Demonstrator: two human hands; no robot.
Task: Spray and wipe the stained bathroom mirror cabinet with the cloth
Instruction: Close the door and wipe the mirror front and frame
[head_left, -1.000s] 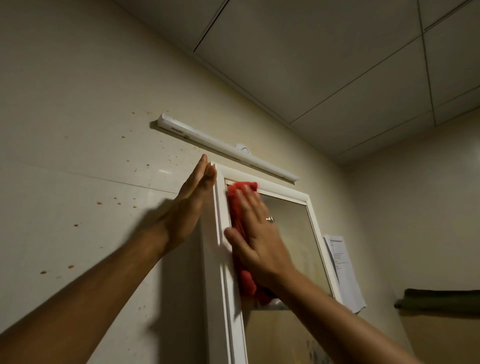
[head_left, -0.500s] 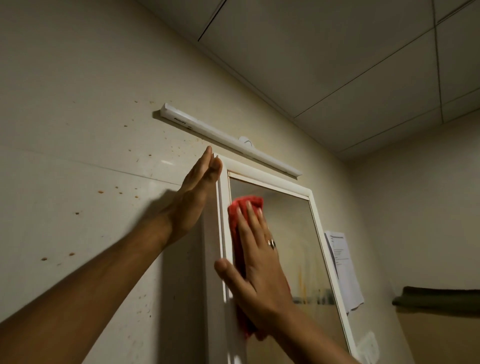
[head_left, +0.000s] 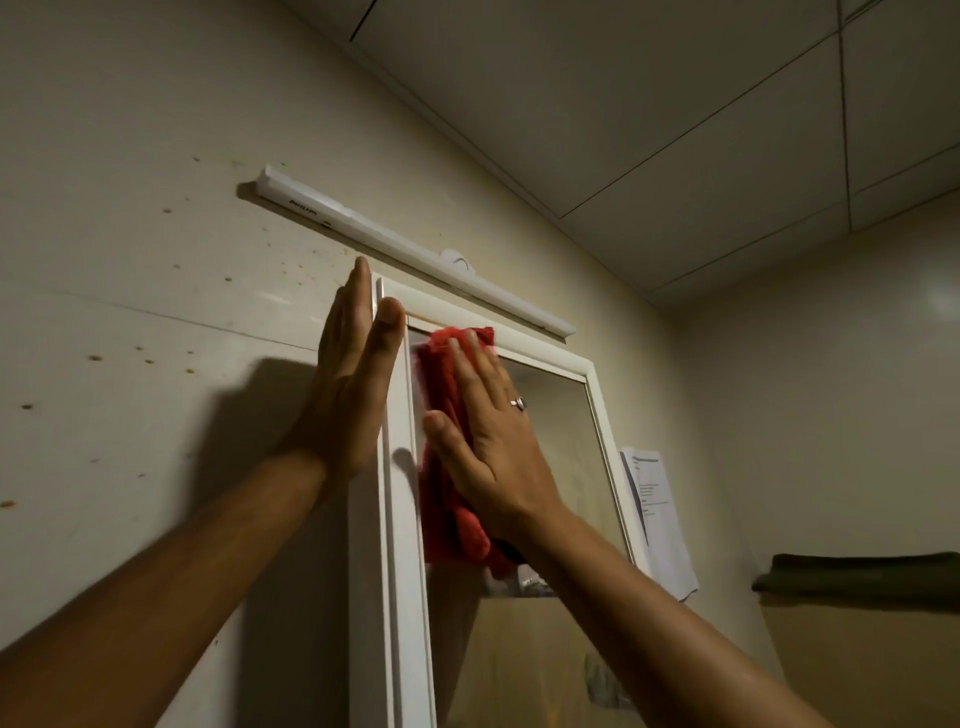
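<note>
A white-framed mirror cabinet (head_left: 550, 358) hangs on the beige wall, seen from below. My right hand (head_left: 488, 441), fingers straight and wearing a ring, presses a red cloth (head_left: 441, 395) flat against the glass at the mirror's upper left corner. Part of the cloth hangs below my palm. My left hand (head_left: 353, 384) lies flat with straight fingers against the cabinet's left outer edge near the top, its thumb on the front of the frame. No spray bottle is in view.
A white tube lamp (head_left: 405, 249) runs along the wall just above the cabinet. Brown specks dot the wall (head_left: 130, 322) to the left. A paper sheet (head_left: 657, 514) hangs right of the mirror, and a dark folded towel (head_left: 857, 577) lies on a shelf at far right.
My right hand slid the red cloth down the mirror's left side, then back up to the top left corner. My left hand stayed on the cabinet's left edge.
</note>
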